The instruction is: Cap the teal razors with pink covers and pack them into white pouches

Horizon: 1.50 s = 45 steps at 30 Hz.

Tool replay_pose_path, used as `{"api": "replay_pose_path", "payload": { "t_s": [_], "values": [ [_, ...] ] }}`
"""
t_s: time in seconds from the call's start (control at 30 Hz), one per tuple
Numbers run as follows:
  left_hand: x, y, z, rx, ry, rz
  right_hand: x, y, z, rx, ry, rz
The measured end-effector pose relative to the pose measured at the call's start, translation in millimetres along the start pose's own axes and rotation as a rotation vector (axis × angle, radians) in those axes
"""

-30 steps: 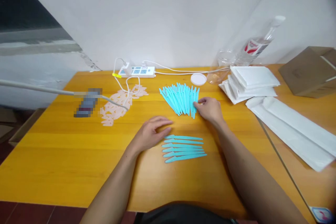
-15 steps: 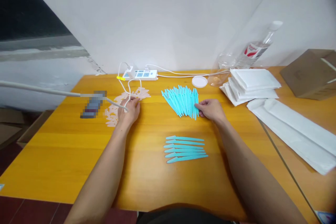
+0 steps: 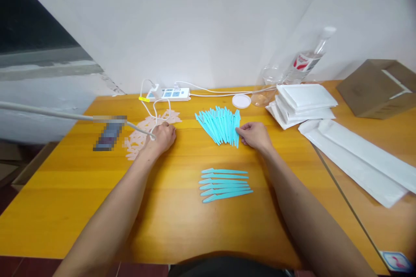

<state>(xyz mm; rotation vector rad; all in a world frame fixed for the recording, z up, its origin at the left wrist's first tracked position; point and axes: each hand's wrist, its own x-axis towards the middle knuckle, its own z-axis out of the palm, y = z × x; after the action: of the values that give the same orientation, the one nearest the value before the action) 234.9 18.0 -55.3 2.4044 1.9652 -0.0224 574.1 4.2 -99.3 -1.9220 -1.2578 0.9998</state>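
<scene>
My right hand (image 3: 256, 135) is at the right edge of a fanned heap of turquoise eyebrow razors (image 3: 219, 126). Thumb and index finger pinch the outermost razor (image 3: 237, 132) there. To the left, my left hand (image 3: 163, 136) rests beside a scattered pile of pale pink flat pieces (image 3: 138, 138). Its fingers are curled in, and whatever they may hold is hidden. Closer to my body, several more turquoise razors (image 3: 224, 185) lie in a row, roughly parallel, with their handles pointing right.
A white cable (image 3: 143, 130) crosses over my left wrist, near a blurred-out phone (image 3: 109, 135). Behind are a power strip (image 3: 169, 94), a round lid (image 3: 241, 101), a clear jar (image 3: 268, 88) and a bottle (image 3: 303, 62). White padded envelopes (image 3: 305, 101) and a cardboard box (image 3: 373, 88) stand right.
The whole view has shifted slightly. My left hand has moved a little right, away from the pink pieces, with its fingers curled in more. My right hand stays at the razor heap's edge.
</scene>
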Motion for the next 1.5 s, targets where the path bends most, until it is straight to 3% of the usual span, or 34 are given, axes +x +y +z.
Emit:
{"api": "replay_pose_path", "payload": {
  "t_s": [0.2, 0.5, 0.63, 0.73, 0.8, 0.87, 0.93, 1.1, 1.27, 1.5],
  "values": [
    [-8, 11, 2.2, -0.232, -0.006, -0.024, 9, -3, 4, -0.027, -0.014, 0.035],
    [-29, 23, 40.8, -0.946, -0.001, -0.181, 22, -13, 5, -0.072, 0.004, 0.039],
    [-36, 26, 40.7, -1.190, 0.003, -0.247, 20, -16, 2, -0.006, -0.007, 0.035],
    [-42, 28, 38.8, -1.344, -0.017, -0.263, 3, -17, -12, 0.075, -0.017, -0.025],
    [-46, 31, 39.7, -1.421, -0.018, -0.270, -14, -18, -25, 0.164, -0.105, -0.092],
    [-48, 36, 41.1, -1.491, -0.010, -0.274, -32, -18, -35, 0.344, -0.303, -0.153],
    [-50, 42, 41.5, -1.567, -0.003, -0.270, -48, -18, -37, 0.386, -0.453, -0.177],
    [-55, 52, 38.2, -1.560, -0.034, -0.250, -68, -10, -19, 0.144, -0.572, -0.250],
    [-62, 54, 37.0, -1.485, -0.072, -0.246, -66, 0, -9, -0.035, -0.537, -0.405],
    [-65, 61, 34.7, -1.376, -0.136, -0.175, -67, 0, -6, -0.070, -0.537, -0.415]
  ]
}}
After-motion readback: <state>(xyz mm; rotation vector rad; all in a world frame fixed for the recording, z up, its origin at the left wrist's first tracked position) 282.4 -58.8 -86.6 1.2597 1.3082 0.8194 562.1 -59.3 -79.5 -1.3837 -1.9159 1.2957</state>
